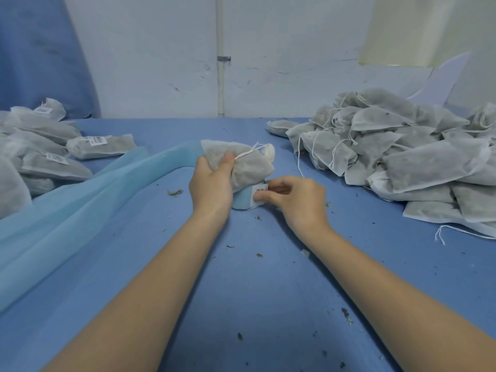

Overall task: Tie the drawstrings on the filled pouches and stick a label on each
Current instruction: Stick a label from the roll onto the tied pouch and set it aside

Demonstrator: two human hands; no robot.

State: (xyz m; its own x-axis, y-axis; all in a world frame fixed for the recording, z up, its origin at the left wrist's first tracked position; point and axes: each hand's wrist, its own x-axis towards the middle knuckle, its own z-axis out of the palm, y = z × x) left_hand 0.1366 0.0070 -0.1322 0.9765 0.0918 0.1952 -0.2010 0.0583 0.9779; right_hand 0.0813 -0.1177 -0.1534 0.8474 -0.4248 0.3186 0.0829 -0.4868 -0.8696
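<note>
- The left hand (212, 181) holds a grey-filled, white non-woven pouch (241, 163) just above the blue bench (241, 277); its grip is clamped on the pouch, with the thumb on top pinning the white drawstring (248, 153).
- The pouch's long axis runs left to right, with the gathered, tied neck pointing right, toward the heap of unlabelled pouches (402, 157).
- The small white printed label (259, 193) lies directly below the pouch, on a pale blue roll of backing strip (243, 200) that trails off to the left.
- The right hand (295, 200) is the nearer one to it; its fingertips pinch the label's right edge.
- Judged from this, the label must travel up and slightly left to meet the pouch's near face.
- Labelled pouches (99, 146) lie stacked well apart at the left.
</note>
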